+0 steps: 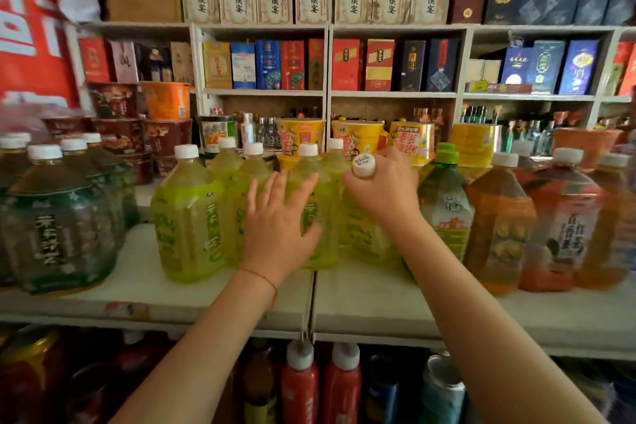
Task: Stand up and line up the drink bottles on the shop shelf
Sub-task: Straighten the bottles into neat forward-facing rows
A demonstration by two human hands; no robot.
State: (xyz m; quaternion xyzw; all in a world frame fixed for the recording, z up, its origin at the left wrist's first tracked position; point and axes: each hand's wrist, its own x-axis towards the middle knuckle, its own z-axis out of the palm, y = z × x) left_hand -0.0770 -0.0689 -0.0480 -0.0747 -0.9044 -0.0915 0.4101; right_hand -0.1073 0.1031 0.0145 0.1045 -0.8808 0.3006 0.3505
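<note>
Left hand (278, 220) spread wide, fingers straight, palm flat against the front of a yellow-green bottle (311, 217) standing upright near the middle of the white shelf (378, 306). Red string (265, 280) around that wrist. Right hand (385, 189) curled round the neck of a tilted yellow-green bottle (364, 234) just right of the first, its white cap (363, 165) leaning toward the camera and poking out between thumb and fingers. More yellow-green bottles (189, 217) upright to the left, white-capped, packed side by side with a second row behind. Dark green bottles (58, 227) at far left, upright. To the right, a green-capped bottle (444, 203) touching the tilted one, then orange bottles (499, 227) and red-labelled bottles (564, 224), all upright, blurred toward the edge. Noodle cups (299, 136) behind the bottles, boxed goods (268, 64) on the far shelves above. Red bottles (299, 385) on the lower shelf, near, below the arms.
</note>
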